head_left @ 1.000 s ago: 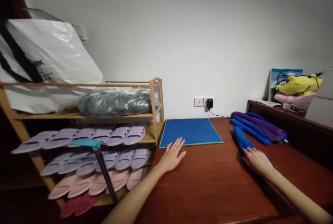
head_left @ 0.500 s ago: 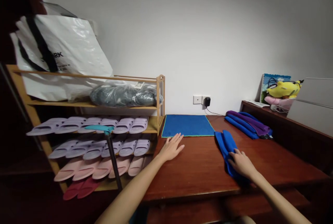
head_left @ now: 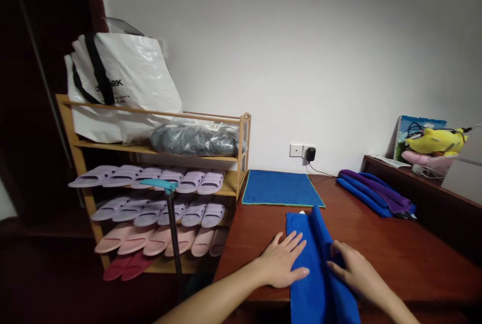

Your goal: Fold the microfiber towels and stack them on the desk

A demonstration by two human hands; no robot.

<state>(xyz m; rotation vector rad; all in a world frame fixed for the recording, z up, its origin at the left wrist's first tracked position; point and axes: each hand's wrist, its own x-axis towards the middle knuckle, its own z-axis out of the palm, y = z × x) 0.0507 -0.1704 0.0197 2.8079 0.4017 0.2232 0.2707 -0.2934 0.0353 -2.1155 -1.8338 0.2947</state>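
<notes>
A blue towel (head_left: 307, 243) lies lengthwise on the dark wooden table (head_left: 376, 248), its near end hanging over the front edge. My left hand (head_left: 284, 263) rests flat on the towel's left part, fingers spread, open. My right hand (head_left: 352, 271) presses on the raised fold along the towel's right side, fingers curled on the cloth. A second blue towel (head_left: 281, 188) lies spread flat at the back of the table near the wall.
A pile of blue and purple towels (head_left: 376, 192) sits at the back right. A wooden shoe rack (head_left: 241, 163) with several slippers stands left of the table, a white bag (head_left: 124, 83) on top. A charger (head_left: 311, 153) is plugged into the wall; a yellow plush toy (head_left: 437, 140) sits at the right.
My right hand dragged the rolled blue towel from the right to the middle front of the table, where it is now partly spread. My left hand moved from the bare table onto it.
</notes>
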